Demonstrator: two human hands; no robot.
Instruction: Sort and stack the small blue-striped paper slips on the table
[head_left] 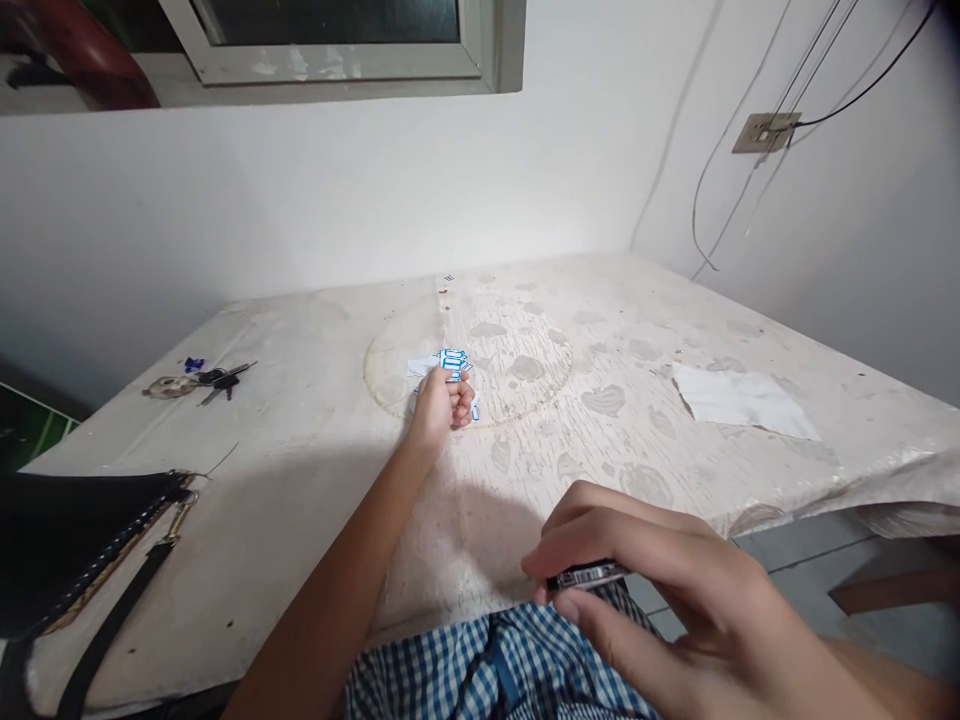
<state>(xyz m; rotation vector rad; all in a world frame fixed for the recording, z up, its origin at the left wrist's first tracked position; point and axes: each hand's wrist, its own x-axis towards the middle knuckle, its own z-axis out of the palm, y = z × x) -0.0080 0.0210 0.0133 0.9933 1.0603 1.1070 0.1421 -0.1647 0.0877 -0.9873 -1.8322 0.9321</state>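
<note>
Pinching a dark, flat object (587, 576) along its rim between thumb and fingers of the right hand (660, 580), at five o'clock from the left hand (447, 400). Seemingly held by the counter's (292, 420) near edge, with the checked cloth (442, 670) toward six o'clock. Could shoot out of that narrow hold if squeezed unevenly, then drop onto the lap or floor instead of landing on the counter.

Curled in close at the blue-and-white pieces (453, 360) with the left fingers, mid-counter; impossible to tell gripping from merely covering. Bunched together, looking thin and light, partly hidden behind that hand: likely to scatter under a quick sweep, to cling in twos when lifted, or to crease if clenched too hard.

Near the left forearm, toward eight o'clock, trailing over the counter from the black bag (75, 540): a strap (112, 620), easily snagged by swinging the elbow outward. Less at risk, being well apart: keys (225, 379) at nine o'clock, white sheet (742, 402) at three.
</note>
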